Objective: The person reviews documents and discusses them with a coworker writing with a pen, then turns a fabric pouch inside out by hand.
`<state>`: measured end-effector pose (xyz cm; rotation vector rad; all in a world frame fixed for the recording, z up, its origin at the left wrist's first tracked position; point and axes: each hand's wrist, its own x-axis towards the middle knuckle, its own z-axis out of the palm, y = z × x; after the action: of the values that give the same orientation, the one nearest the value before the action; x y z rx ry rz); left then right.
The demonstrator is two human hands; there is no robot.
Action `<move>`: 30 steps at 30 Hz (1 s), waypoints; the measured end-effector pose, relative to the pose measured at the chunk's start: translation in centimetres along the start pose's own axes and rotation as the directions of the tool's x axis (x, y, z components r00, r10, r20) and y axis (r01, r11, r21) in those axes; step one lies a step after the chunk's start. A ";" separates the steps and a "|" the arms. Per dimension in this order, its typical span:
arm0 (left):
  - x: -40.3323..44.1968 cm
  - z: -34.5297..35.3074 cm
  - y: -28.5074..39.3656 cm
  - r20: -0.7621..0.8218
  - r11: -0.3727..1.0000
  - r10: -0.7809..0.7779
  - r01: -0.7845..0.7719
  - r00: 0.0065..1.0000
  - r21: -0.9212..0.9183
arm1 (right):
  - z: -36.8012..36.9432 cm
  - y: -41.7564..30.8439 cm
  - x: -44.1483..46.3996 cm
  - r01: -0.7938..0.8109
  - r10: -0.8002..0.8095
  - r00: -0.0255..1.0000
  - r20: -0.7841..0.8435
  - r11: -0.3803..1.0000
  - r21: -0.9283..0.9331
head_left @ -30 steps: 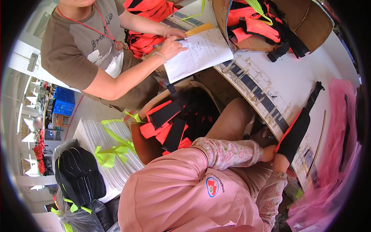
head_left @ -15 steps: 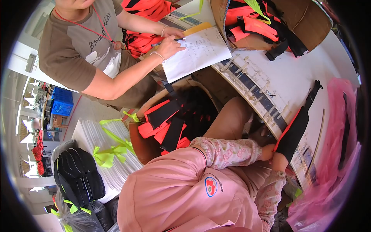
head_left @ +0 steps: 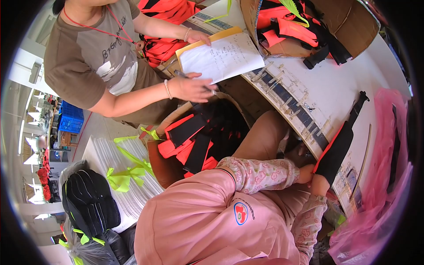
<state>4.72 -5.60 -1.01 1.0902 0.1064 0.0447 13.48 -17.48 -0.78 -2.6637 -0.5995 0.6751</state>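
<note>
Across the table [head_left: 344,81], the strap [head_left: 338,154] points away, its near end held by the right hand [head_left: 319,186]; the left hand's [head_left: 305,175] grip cannot be told.

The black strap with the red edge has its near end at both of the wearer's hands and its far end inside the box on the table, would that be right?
Not quite: the head view shows the far end of the black strap over the table, outside the box. Its near end is indeed at the left hand and right hand.
</note>
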 end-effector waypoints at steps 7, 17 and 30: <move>0.2 -0.1 -0.2 0.018 1.000 0.002 -0.002 1.000 -0.021 | -0.1 -0.1 0.3 -0.001 0.001 1.000 -0.011 1.000 0.000; 0.3 -0.1 -0.5 -0.009 1.000 0.002 -0.002 1.000 -0.025 | 0.2 0.2 0.1 0.021 -0.021 1.000 -0.022 1.000 -0.004; 0.8 -0.3 -2.2 -0.006 0.999 -0.042 0.042 0.999 -0.014 | 1.9 2.7 1.3 0.009 -0.008 1.000 -0.012 1.000 0.027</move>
<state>5.43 -6.26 -3.17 1.0737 0.1346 0.0117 14.42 -18.74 -3.93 -2.6371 -0.5937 0.6595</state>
